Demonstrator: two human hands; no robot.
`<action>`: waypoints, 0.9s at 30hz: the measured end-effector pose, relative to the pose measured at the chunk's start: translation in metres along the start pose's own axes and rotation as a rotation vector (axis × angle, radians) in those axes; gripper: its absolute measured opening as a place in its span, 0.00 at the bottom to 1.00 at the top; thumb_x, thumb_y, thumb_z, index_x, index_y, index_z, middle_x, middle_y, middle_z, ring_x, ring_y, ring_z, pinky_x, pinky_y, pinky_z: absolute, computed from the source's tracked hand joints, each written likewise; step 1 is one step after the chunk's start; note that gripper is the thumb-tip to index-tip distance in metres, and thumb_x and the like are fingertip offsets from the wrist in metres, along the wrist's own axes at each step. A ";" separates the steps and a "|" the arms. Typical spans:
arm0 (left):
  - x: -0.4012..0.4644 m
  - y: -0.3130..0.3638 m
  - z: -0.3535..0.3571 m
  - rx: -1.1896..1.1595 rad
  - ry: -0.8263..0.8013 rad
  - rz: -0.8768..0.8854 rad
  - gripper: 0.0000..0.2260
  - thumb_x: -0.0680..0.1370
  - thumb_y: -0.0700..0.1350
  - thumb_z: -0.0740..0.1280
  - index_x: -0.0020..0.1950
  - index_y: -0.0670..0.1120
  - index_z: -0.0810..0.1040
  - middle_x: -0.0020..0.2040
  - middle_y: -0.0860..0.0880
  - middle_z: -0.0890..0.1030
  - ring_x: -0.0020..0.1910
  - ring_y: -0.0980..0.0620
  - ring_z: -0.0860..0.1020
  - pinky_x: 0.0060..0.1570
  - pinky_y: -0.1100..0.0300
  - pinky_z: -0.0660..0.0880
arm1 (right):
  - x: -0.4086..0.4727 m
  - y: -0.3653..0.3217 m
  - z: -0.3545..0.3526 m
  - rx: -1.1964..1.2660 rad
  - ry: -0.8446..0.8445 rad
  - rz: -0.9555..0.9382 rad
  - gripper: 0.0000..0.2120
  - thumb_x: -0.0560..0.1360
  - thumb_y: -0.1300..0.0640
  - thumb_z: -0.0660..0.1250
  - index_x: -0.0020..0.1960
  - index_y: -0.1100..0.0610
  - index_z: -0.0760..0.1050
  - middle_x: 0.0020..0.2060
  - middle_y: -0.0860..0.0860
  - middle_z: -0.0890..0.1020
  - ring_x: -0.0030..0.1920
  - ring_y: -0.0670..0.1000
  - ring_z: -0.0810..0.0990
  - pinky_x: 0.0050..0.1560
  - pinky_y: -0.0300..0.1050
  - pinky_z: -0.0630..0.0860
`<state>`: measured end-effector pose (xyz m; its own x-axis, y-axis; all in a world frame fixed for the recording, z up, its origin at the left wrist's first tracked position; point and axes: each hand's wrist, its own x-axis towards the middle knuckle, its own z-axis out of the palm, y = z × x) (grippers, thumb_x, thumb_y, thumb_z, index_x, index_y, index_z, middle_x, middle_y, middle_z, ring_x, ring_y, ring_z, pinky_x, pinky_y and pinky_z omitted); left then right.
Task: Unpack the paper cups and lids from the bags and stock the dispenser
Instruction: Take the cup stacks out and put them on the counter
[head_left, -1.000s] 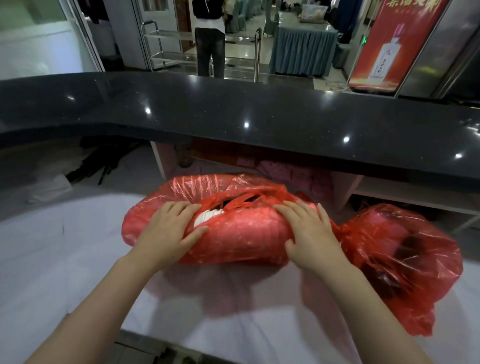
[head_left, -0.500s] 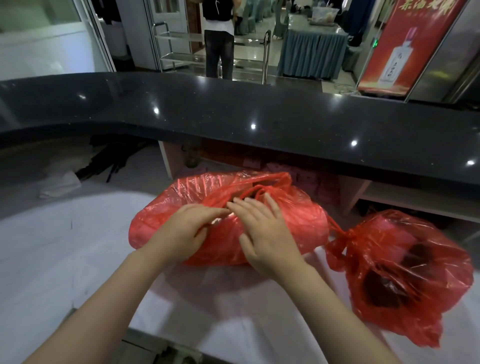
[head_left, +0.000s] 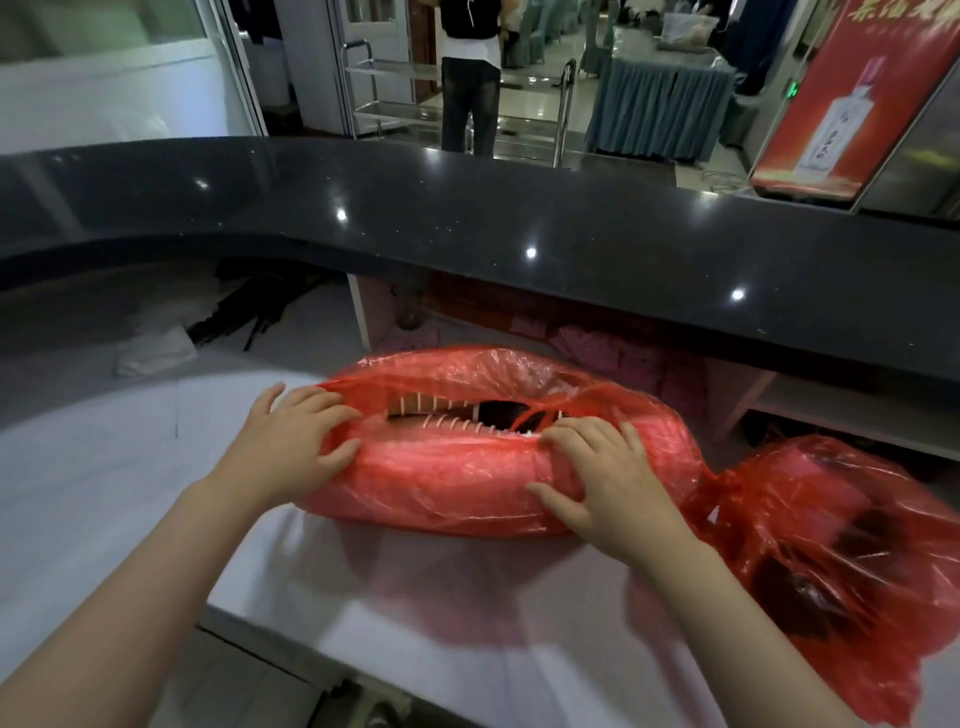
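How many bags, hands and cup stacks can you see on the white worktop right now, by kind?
Red translucent plastic bags: 2, the open one under both hands and the knotted one to its right.
Bare hands: 2, left hand and right hand.
Stack of nested cups visible through the opening: 1.
Total: 5.

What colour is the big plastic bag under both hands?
Translucent red plastic bag, seen clearest in the head view.
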<state>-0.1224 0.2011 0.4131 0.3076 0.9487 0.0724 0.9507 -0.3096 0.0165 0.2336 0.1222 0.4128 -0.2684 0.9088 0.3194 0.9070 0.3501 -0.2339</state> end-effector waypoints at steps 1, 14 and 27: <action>0.000 -0.006 0.000 0.003 -0.007 -0.026 0.29 0.72 0.67 0.48 0.62 0.59 0.79 0.65 0.57 0.77 0.69 0.51 0.70 0.73 0.45 0.57 | 0.000 0.003 -0.001 0.030 0.013 -0.003 0.23 0.73 0.36 0.61 0.60 0.49 0.76 0.58 0.45 0.77 0.63 0.49 0.71 0.70 0.56 0.60; -0.026 0.000 0.020 -0.384 -0.026 -0.256 0.05 0.72 0.49 0.74 0.46 0.54 0.81 0.57 0.56 0.79 0.55 0.53 0.77 0.53 0.52 0.76 | 0.004 -0.014 -0.014 0.248 0.056 0.197 0.05 0.79 0.50 0.64 0.52 0.48 0.77 0.38 0.39 0.76 0.44 0.48 0.74 0.51 0.53 0.70; -0.017 0.023 0.009 -0.368 0.286 -0.053 0.37 0.71 0.38 0.67 0.79 0.48 0.61 0.79 0.46 0.60 0.76 0.42 0.58 0.74 0.44 0.59 | 0.006 -0.022 -0.044 -0.125 -0.304 0.336 0.37 0.75 0.43 0.64 0.78 0.51 0.52 0.71 0.52 0.60 0.70 0.56 0.60 0.66 0.53 0.66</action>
<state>-0.1056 0.1785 0.4035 0.1868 0.9242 0.3332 0.8722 -0.3121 0.3766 0.2260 0.1102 0.4607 -0.0195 0.9989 -0.0429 0.9870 0.0124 -0.1601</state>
